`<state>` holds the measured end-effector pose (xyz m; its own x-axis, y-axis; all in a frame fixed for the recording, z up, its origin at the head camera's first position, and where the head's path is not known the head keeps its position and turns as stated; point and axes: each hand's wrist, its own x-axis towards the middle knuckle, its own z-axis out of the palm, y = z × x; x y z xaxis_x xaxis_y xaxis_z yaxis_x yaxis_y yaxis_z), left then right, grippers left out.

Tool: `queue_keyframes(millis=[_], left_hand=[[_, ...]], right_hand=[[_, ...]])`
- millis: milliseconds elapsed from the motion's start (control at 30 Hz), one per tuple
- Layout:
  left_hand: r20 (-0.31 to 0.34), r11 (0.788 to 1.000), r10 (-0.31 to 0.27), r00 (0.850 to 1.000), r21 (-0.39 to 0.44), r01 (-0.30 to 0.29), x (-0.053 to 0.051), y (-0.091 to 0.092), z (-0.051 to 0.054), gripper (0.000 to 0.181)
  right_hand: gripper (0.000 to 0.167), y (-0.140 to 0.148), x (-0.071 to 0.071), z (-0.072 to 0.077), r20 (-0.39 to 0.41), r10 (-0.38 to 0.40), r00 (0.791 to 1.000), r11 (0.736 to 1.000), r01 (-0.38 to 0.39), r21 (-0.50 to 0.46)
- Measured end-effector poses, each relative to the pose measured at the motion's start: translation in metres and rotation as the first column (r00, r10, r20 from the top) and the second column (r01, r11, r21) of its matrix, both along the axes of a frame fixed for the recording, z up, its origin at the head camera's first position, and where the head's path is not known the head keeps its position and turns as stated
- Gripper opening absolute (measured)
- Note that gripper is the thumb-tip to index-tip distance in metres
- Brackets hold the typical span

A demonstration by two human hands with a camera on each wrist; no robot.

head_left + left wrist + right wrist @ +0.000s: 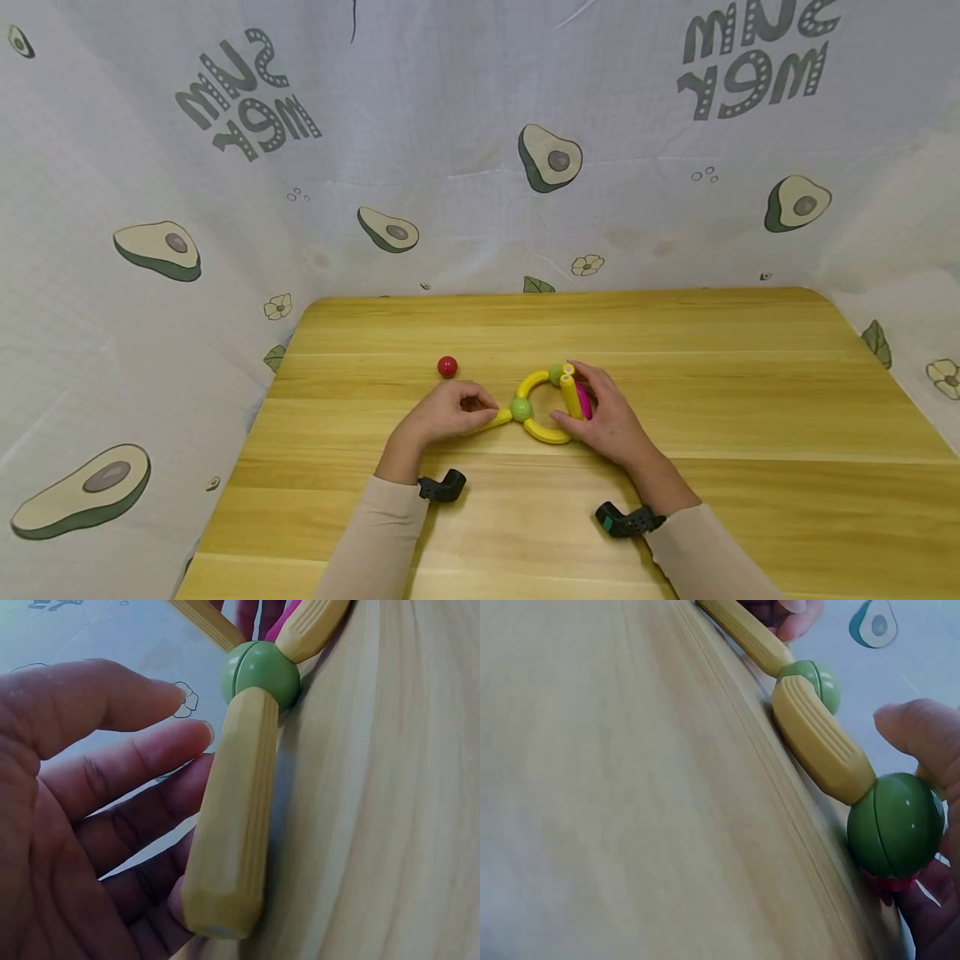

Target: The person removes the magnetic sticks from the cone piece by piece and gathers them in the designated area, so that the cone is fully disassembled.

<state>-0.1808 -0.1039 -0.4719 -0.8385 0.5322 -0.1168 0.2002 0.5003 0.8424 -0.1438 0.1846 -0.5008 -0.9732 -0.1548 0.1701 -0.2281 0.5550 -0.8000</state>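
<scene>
A ring of curved yellow pieces and green balls lies on the table, with a straight yellow rod reaching out to the left. Beside this rod is the left hand; the left wrist view shows its thumb and index finger apart, the other fingers relaxed behind the rod. The right hand curls round the ring's right side, where yellow rods stick up beside a magenta piece. A green ball sits close to its palm, partly hiding the fingers.
Behind the left hand, a red ball rests on the wooden table. A pale cloth printed with avocados hangs behind the table and along its sides. Both wrists wear black straps.
</scene>
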Motion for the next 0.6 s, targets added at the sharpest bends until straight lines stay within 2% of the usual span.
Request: queue_keyframes(millis=[167, 333, 500, 600], left_hand=[[0.029, 1.000, -0.013, 1.000, -0.027, 0.014, 0.001, 0.002, 0.000, 0.013], [-0.008, 0.999, -0.028, 1.000, -0.026, 0.028, 0.003, 0.007, 0.001, 0.017], [-0.106, 1.000, 0.003, 0.994, -0.014, -0.004, 0.006, 0.018, 0.001, 0.023], [-0.220, 1.000, 0.018, 0.975, 0.019, -0.014, 0.009, 0.029, 0.002, 0.027]], right_hand=[[0.080, 0.000, 0.000, 0.001, 0.008, -0.010, 1.000, 1.000, 0.010, 0.003], [0.067, 0.001, 0.001, 0.002, -0.007, 0.013, 1.000, 1.000, -0.013, -0.002], [0.061, 0.001, 0.003, 0.002, -0.014, 0.105, 0.994, 0.994, -0.105, -0.023], [0.065, 0.000, 0.004, 0.002, -0.003, 0.172, 0.985, 0.985, -0.172, -0.028]])
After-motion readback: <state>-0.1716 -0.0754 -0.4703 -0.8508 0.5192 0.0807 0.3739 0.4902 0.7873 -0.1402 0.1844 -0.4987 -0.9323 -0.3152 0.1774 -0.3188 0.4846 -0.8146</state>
